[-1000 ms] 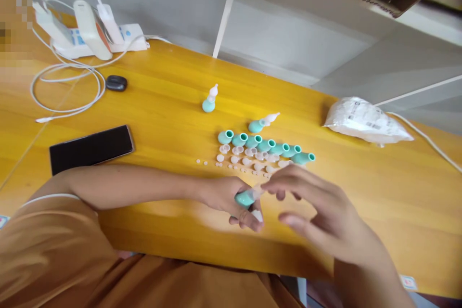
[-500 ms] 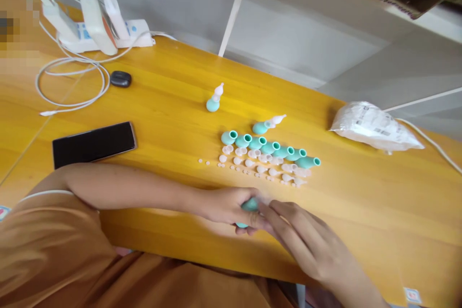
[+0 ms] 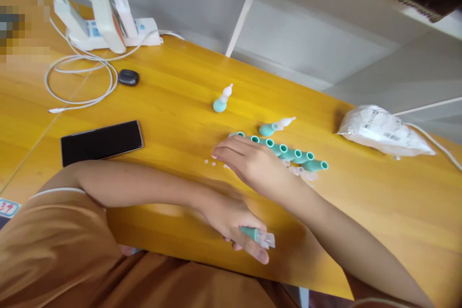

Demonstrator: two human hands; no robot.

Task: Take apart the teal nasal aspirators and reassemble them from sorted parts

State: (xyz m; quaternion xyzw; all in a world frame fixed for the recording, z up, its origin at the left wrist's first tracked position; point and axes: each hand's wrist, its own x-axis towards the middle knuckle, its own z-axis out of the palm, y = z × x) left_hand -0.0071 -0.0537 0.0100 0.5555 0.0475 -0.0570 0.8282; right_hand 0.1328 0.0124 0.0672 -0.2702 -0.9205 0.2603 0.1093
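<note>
The left hand (image 3: 234,224) is curled shut around a teal bulb (image 3: 250,233) with a short clear plastic piece at its end, held at the near edge of the yellow table (image 3: 173,106), well on the near side of the row of teal bulbs (image 3: 296,155). The right hand (image 3: 252,161) lies flat with fingers loosely spread and gripping nothing, its fingertips on the tiny white parts (image 3: 210,162) at the left end of that row. Beyond the row, 1 assembled bulb (image 3: 276,126) lies on its side and 1 standing bulb (image 3: 222,100) is upright.

Small assembly workbench, yellow wooden table (image 3: 173,86), power strip (image 3: 108,33), rows of teal parts (image 3: 296,155)
</note>
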